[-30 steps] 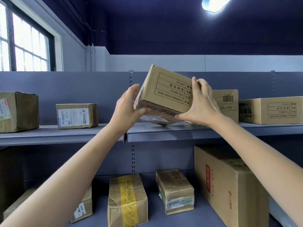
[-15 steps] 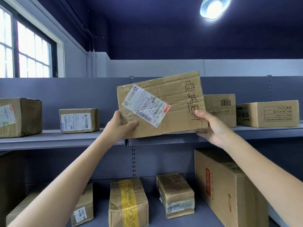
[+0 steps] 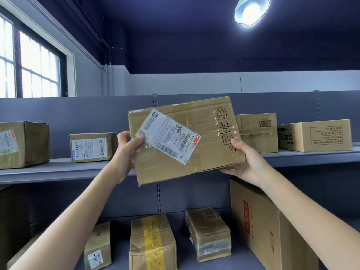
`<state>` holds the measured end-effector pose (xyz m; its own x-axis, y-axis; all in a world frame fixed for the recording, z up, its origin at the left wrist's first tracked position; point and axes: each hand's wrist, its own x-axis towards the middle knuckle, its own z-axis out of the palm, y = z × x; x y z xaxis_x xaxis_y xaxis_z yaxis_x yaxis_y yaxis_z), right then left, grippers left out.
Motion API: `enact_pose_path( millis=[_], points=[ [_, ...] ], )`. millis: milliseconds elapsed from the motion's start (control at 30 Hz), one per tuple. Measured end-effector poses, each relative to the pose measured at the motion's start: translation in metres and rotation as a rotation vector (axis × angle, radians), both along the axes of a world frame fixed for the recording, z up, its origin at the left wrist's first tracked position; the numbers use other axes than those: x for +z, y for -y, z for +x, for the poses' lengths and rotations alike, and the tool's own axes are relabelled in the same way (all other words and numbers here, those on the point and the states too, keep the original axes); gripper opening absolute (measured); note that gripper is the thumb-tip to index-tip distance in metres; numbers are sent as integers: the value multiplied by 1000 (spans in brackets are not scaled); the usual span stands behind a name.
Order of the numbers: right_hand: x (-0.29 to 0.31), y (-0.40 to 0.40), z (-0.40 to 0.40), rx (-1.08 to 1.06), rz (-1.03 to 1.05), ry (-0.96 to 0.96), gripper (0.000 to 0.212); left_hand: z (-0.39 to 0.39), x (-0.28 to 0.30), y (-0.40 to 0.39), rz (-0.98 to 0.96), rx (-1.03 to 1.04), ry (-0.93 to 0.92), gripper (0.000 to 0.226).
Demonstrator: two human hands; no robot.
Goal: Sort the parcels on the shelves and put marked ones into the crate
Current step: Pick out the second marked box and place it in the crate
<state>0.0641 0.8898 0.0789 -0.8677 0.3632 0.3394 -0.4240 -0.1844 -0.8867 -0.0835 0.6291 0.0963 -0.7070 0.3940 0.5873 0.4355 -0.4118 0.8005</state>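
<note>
Two grey shelves carry the parcels. On the upper shelf (image 3: 58,172) sit a large box (image 3: 23,144) at the far left, a small labelled box (image 3: 91,147) near it, a taped box with a barcode (image 3: 257,131) right of centre, and a printed carton (image 3: 313,134) just beside that at the right. On the lower shelf (image 3: 243,264) stand a small box with a white sticker (image 3: 98,248), a box bound with yellow tape (image 3: 153,242), a squat taped box (image 3: 210,232) and a tall carton with red print (image 3: 268,227) at the right. No crate shows in this view. A flat parcel (image 3: 194,152) is held up in the air in front of the upper shelf, tilted, its broad face toward the camera; a white shipping label (image 3: 168,136) sits askew on its left half under clear tape, and handwritten black characters (image 3: 226,129) run down its right side. The left hand (image 3: 126,151) grips the parcel's left edge, thumb curled onto the front by the label's corner. The right hand (image 3: 247,162) clamps the lower right corner, thumb on the front just below the writing, fingers beneath the bottom edge.
</note>
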Motion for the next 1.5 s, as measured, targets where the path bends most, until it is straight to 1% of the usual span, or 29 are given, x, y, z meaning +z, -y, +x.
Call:
enact_pose_path(
  millis=[67,100,133,200,267,333,400,433,500,533,567,633,700,767,833,867,933,1000,1033,1167,1267,1333,1367,1400,1433,1467,1500],
  points=[
    [4,-3,1,8,24,-11,37,-2,2,4,19,2,28,54],
    [6,-5,3,27,39,-10,34,-2,3,7,24,8,35,57],
    [8,-7,4,49,52,-6,30,-1,3,10,0,10,27,65],
    [14,-12,8,90,69,-5,26,-4,3,19,-161,-54,-24,91],
    [20,-16,10,101,76,5,26,-4,1,25,-413,-177,-56,113],
    [25,-19,11,112,83,16,25,-1,-3,26,-612,-267,-64,117],
    [29,-20,12,143,48,-12,30,2,-8,21,-681,-295,-64,115],
    [29,-21,11,169,10,-51,34,3,-10,19,-674,-292,-67,115],
    [27,-23,9,229,-89,-157,29,2,-15,17,-598,-269,-59,113],
    [25,-21,7,259,-114,-200,34,1,-18,15,-544,-253,-51,109],
    [23,-19,4,288,-100,-218,48,-1,-20,14,-487,-247,-40,103],
    [16,-9,-3,315,19,-163,83,-1,-26,9,-393,-245,-27,95],
    [7,2,-11,315,158,-71,104,-1,-31,3,-325,-244,-10,95],
    [-2,11,-17,315,226,-8,110,0,-36,-1,-233,-284,19,93],
    [-10,17,-20,348,231,51,115,1,-41,-3,-153,-356,63,93],
    [-13,19,-20,358,236,81,118,2,-44,-3,-137,-385,87,96],
    [-17,22,-21,350,250,114,120,5,-49,0,-171,-414,110,100],
    [-21,24,-22,320,266,109,117,8,-52,3,-227,-419,124,97],
    [-22,26,-22,313,265,97,116,9,-52,3,-230,-418,139,92],
    [-27,35,-23,293,211,46,110,18,-49,5,-179,-359,167,68],
    [-29,41,-19,255,195,4,104,27,-45,8,-155,-310,156,56],
    [-34,46,-16,209,185,-14,98,36,-45,10,-154,-239,127,39],
    [-36,49,-13,182,175,-21,89,40,-46,10,-148,-182,115,29],
    [-40,53,-10,151,166,-33,74,47,-49,9,-132,-124,110,24],
    [-45,58,-6,118,154,-47,57,53,-53,8,-108,-66,104,22],
    [-50,63,-2,84,140,-58,45,59,-58,8,-80,-18,97,21],
    [-55,69,2,49,127,-63,38,66,-64,9,-52,19,93,20]
  ],
)
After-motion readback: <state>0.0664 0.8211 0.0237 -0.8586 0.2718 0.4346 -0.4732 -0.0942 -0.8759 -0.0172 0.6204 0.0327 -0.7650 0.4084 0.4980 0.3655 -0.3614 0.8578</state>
